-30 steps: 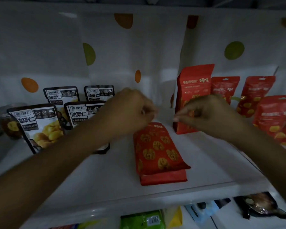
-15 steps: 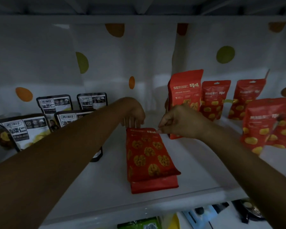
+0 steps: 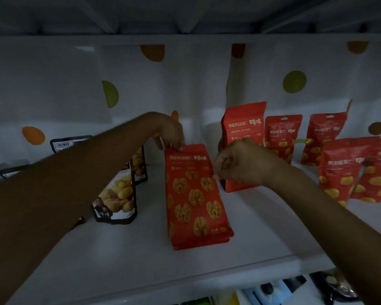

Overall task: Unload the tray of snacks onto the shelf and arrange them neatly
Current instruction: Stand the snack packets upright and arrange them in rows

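while my left hand (image 3: 169, 133) and right hand (image 3: 240, 161) pinch the upper edges of the walnut pouch (image 3: 194, 194), i judge the shelf (image 3: 141, 260) nearly arranged, only this one left to stand.

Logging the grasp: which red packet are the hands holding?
The walnut-print packet at the shelf's front middle: left hand grips its top edge, right hand pinches its right edge. Other red packets stand farther back.

Dim light, white dotted curtain (image 3: 185, 84) behind
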